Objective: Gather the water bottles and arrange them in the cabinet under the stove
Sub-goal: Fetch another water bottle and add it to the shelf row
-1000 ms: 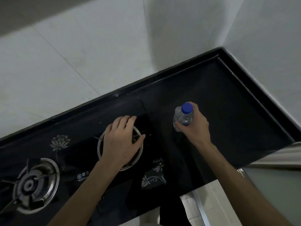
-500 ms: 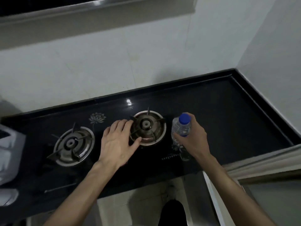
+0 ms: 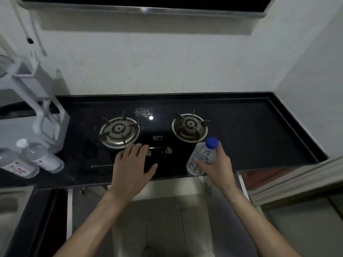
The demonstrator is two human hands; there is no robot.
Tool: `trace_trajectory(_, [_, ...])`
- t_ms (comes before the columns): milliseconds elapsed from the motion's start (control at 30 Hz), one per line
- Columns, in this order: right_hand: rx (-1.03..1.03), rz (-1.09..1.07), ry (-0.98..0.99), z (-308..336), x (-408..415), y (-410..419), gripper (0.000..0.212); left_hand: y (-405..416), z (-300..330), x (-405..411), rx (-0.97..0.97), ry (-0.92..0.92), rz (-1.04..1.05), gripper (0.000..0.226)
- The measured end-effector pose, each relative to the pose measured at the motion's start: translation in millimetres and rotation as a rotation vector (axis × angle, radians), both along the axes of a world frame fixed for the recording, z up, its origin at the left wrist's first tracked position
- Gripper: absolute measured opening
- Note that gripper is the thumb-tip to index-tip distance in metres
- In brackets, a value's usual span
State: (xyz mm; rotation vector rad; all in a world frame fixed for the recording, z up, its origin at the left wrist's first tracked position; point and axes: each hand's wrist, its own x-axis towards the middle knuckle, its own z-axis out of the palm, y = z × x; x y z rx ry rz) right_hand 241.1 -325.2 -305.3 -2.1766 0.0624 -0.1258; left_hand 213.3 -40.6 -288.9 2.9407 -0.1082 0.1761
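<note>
My right hand (image 3: 215,167) grips a clear water bottle with a blue cap (image 3: 203,154), held upright over the front edge of the black stove (image 3: 157,140), right of the knobs. My left hand (image 3: 132,169) hovers flat with fingers spread over the stove's front, near the left knob. Two more bottles with white caps (image 3: 39,157) and red-lettered labels (image 3: 16,165) lie on the counter at the far left. Below the stove, the cabinet (image 3: 167,210) stands open, showing a pale interior.
A white rack (image 3: 33,93) stands on the counter at the left, behind the lying bottles. A sink edge (image 3: 13,201) shows at lower left. An open cabinet door (image 3: 297,179) juts out at the right. The dark countertop runs to the right corner wall.
The view has pulled back and swung left, bringing both burners, the lying bottles and the cabinet opening into sight. Both hands drew toward the stove's front edge, the right still holding the bottle.
</note>
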Motion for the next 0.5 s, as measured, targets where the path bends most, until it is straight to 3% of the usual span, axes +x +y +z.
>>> trace_trajectory(267, [-0.003,0.029,0.049,-19,-49,-1,0.064,8,-17,-55,-0.058,-0.02,0.083,0.066])
trace_trajectory(500, [0.067,0.037,0.102,-83,-91,-23,0.064,-27,-75,-96,-0.043,0.087,0.073,0.07])
